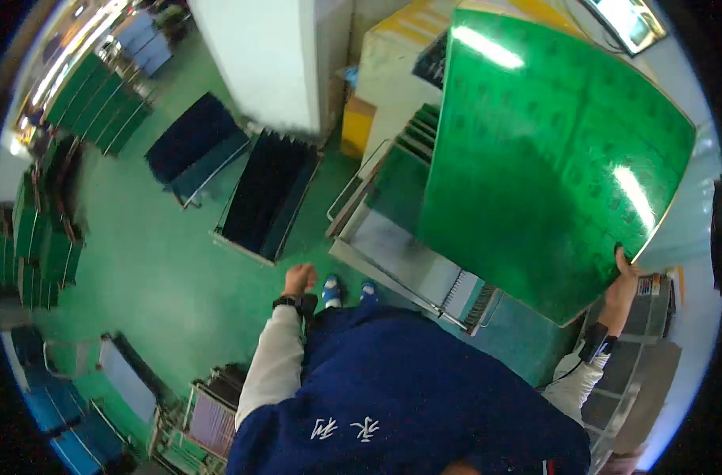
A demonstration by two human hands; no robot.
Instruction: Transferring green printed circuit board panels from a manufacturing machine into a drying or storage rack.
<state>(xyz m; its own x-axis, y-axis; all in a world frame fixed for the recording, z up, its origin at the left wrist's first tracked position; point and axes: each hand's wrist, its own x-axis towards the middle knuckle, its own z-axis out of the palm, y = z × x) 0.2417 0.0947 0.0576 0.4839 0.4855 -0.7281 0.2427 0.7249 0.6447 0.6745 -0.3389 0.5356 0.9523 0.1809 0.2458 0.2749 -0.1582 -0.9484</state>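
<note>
A large glossy green panel [551, 158] with a thin pale edge fills the upper right, tilted. My right hand [626, 279] grips it at its lower right edge, thumb on the green face. My left hand [300, 279] hangs away from the panel, in front of my body above the floor, fingers curled in and nothing seen in them. Partly hidden beneath the panel is a slotted rack cart [393, 245] with a metal frame, a light flat surface and several dark green boards upright in its far end.
Two dark slotted racks [270, 198] stand on the green floor left of the cart. Behind them rise a white pillar [258, 55] and a yellow box [359, 127]. Green stacks [100, 103] line the far left; more racks [210, 419] stand lower left. A screen [626, 24] is upper right.
</note>
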